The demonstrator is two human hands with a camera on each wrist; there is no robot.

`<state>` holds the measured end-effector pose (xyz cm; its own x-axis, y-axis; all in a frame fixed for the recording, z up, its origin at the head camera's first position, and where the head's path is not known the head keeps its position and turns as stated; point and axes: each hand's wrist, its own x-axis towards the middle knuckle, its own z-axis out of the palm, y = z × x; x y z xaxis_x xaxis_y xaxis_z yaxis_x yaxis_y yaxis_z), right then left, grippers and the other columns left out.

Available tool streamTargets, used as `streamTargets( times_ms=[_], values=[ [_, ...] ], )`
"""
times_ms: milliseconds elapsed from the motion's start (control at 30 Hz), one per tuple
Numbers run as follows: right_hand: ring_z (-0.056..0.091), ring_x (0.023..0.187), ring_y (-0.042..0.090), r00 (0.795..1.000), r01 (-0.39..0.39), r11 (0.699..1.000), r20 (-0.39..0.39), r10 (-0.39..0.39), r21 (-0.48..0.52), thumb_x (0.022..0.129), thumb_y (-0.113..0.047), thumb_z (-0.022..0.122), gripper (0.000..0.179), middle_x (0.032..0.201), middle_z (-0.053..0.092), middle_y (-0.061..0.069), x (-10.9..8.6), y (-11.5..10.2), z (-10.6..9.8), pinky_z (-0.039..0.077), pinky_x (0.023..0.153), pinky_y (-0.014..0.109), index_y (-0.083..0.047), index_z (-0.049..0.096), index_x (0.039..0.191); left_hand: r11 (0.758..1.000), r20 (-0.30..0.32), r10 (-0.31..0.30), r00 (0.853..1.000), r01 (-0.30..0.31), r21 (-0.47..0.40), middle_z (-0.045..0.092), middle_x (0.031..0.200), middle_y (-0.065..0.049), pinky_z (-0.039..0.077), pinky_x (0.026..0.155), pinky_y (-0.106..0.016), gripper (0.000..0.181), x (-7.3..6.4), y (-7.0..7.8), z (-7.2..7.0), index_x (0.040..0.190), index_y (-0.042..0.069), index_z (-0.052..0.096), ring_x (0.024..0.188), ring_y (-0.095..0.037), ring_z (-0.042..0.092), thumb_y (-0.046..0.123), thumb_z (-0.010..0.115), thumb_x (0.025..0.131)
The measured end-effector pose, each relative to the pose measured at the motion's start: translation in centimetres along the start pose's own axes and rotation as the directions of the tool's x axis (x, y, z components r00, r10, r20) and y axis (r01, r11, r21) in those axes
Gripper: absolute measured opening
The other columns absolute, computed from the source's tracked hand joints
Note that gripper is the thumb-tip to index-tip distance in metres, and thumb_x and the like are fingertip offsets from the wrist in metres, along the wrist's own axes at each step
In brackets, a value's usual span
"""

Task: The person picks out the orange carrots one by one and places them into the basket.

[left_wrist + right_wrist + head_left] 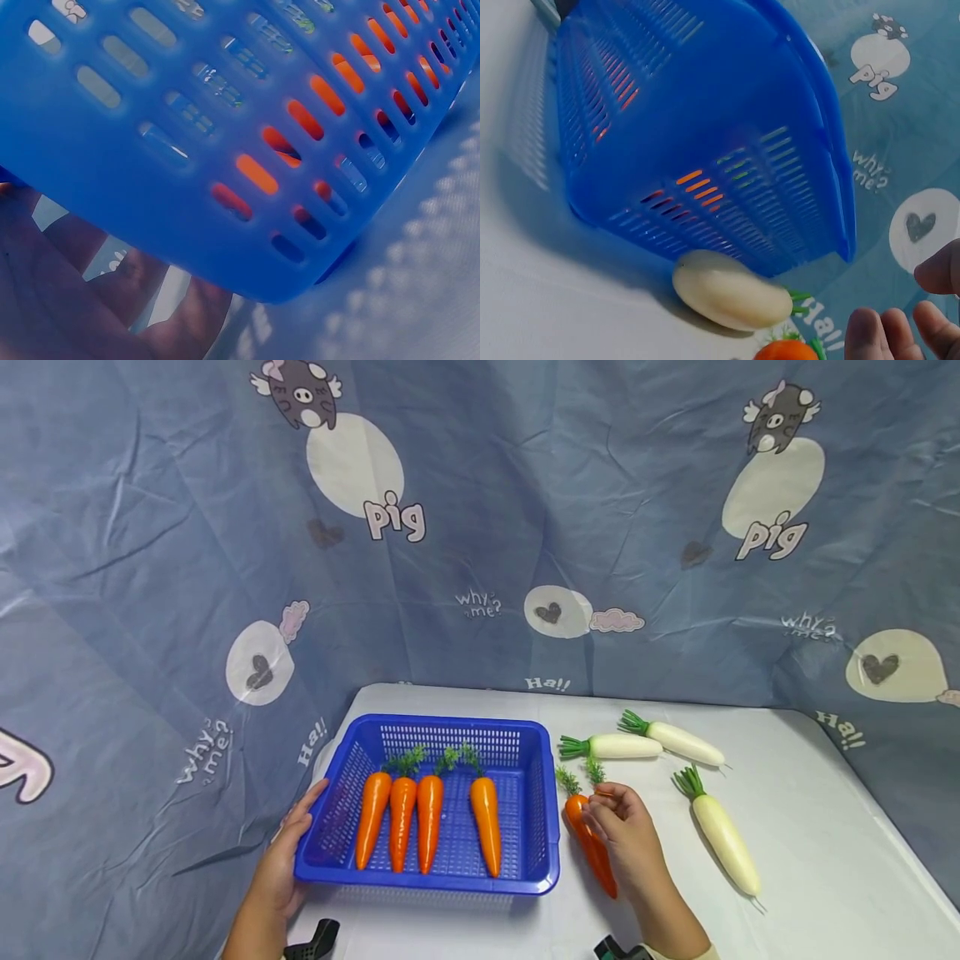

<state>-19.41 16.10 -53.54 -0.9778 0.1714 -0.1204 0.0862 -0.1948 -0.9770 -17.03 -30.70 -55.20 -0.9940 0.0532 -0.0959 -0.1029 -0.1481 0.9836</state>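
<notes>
My left hand (285, 860) rests against the left side of a blue plastic basket (542, 827), its fingers stretched along the outer wall. Several orange carrots (402, 818) with leafy green tops lie inside the basket. My right hand (626, 827) is just right of the basket, over a carrot (592, 852) on the table. A second leafy top (595, 770) shows beyond the fingers, its carrot mostly hidden by the hand. In the right wrist view the thumb and fingertips (864, 330) stand apart with nothing between them, near an orange carrot top (786, 351).
Two white radishes (626, 746) (686, 743) lie behind my right hand, and a third radish (726, 843) lies to its right. The white tabletop (817, 827) meets a blue printed cloth (465, 527) at the back and sides.
</notes>
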Motion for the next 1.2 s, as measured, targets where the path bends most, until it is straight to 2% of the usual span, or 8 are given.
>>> streamTargets(
  times_ms=[200, 400, 533, 667, 833, 1033, 1200],
  values=[
    [0.067, 0.101, 0.021, 1.0, 0.0, 0.999, -0.016, -0.001, -0.047, 0.102, 0.002, 0.057, 0.032, 0.114, 0.06, 0.016, 0.2, -0.1, -0.2, 0.059, 0.091, 0.029, 0.006, 0.048, 0.133, 1.0, 0.006, 0.006, 1.0, -0.006, -0.004, 0.021, 0.164, 0.008, 0.053, 0.094, -0.027, 0.056, -0.1, 0.1, 0.0, 0.169, 0.026, 0.018, 0.128, -0.003, 0.049, 0.037, 0.027, 0.115],
    [0.068, 0.102, 0.019, 0.999, -0.014, 0.996, -0.046, 0.01, -0.091, 0.102, 0.002, 0.058, 0.035, 0.114, 0.061, 0.014, 0.1, 0.0, -0.8, 0.058, 0.088, 0.026, 0.006, 0.047, 0.135, 1.0, 0.0, -0.012, 1.0, 0.012, -0.008, 0.021, 0.165, 0.008, 0.053, 0.094, -0.028, 0.055, -0.3, 0.0, 0.1, 0.169, 0.029, 0.019, 0.129, -0.003, 0.05, 0.037, 0.027, 0.115],
    [0.067, 0.101, 0.018, 0.998, -0.025, 0.995, -0.062, 0.019, -0.096, 0.102, 0.0, 0.058, 0.034, 0.114, 0.06, 0.013, 0.2, -0.1, -1.0, 0.058, 0.086, 0.025, 0.004, 0.047, 0.135, 1.0, 0.032, -0.001, 0.999, 0.001, -0.019, 0.021, 0.164, 0.007, 0.054, 0.093, -0.029, 0.056, -0.2, 0.0, -0.1, 0.169, 0.029, 0.016, 0.127, -0.004, 0.052, 0.037, 0.026, 0.115],
    [0.066, 0.102, 0.017, 0.997, -0.038, 0.995, -0.069, 0.032, -0.093, 0.103, -0.001, 0.057, 0.034, 0.114, 0.059, 0.012, 0.3, -0.1, -1.3, 0.058, 0.088, 0.025, 0.003, 0.047, 0.136, 0.999, 0.061, 0.019, 0.998, -0.017, -0.041, 0.027, 0.158, 0.011, 0.055, 0.092, -0.03, 0.056, -0.2, -0.1, -0.3, 0.169, 0.029, 0.015, 0.125, -0.006, 0.054, 0.038, 0.026, 0.115],
    [0.067, 0.102, 0.018, 0.995, -0.065, 0.996, -0.086, 0.06, -0.065, 0.104, -0.003, 0.058, 0.036, 0.114, 0.059, 0.011, 0.5, 0.0, -2.0, 0.059, 0.09, 0.027, 0.002, 0.046, 0.137, 0.997, 0.088, 0.034, 0.996, -0.027, -0.072, 0.032, 0.154, 0.011, 0.057, 0.091, -0.031, 0.056, -0.2, -0.1, -0.3, 0.169, 0.026, 0.012, 0.122, -0.008, 0.059, 0.036, 0.025, 0.115],
    [0.067, 0.099, 0.016, 0.992, -0.073, 0.994, -0.106, 0.064, -0.076, 0.104, -0.004, 0.057, 0.038, 0.113, 0.057, 0.009, 0.6, 0.0, -2.6, 0.058, 0.089, 0.025, 0.003, 0.045, 0.139, 0.999, 0.044, 0.007, 0.999, -0.005, -0.035, 0.027, 0.159, 0.012, 0.055, 0.092, -0.03, 0.056, -0.3, 0.1, -0.1, 0.169, 0.029, 0.015, 0.126, -0.005, 0.055, 0.038, 0.026, 0.115],
    [0.064, 0.101, 0.017, 0.989, -0.076, 0.99, -0.139, 0.059, -0.119, 0.104, -0.006, 0.057, 0.038, 0.113, 0.057, 0.007, 0.6, 0.0, -3.1, 0.057, 0.087, 0.02, 0.003, 0.045, 0.139, 0.999, 0.05, 0.016, 0.999, -0.014, -0.031, 0.025, 0.16, 0.01, 0.055, 0.092, -0.03, 0.056, -0.4, 0.1, -0.2, 0.169, 0.028, 0.014, 0.127, -0.005, 0.054, 0.038, 0.026, 0.115]
  ],
)
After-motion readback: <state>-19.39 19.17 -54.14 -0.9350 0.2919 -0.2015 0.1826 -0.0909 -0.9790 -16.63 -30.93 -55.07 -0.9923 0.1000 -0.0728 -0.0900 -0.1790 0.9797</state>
